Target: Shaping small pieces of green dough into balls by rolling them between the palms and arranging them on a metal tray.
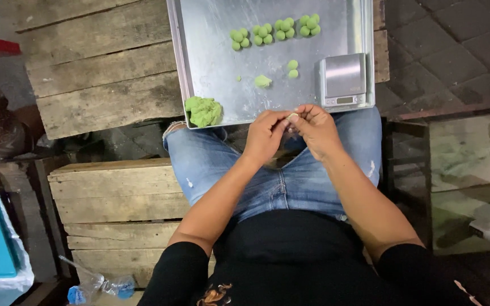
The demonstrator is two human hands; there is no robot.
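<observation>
Both hands pinch one small pale dough bit (pixel 293 117) between their fingertips, left hand (pixel 265 136) and right hand (pixel 316 130) meeting just over the near edge of the metal tray (pixel 211 62) above the knees. On the tray, a green dough lump (pixel 203 111) sits at the near left corner, a small scale (pixel 343 79) near right, and clusters of green balls (pixel 276 29) along the far side. Two loose balls (pixel 292 69) and a flattened piece (pixel 262 81) lie mid-tray.
</observation>
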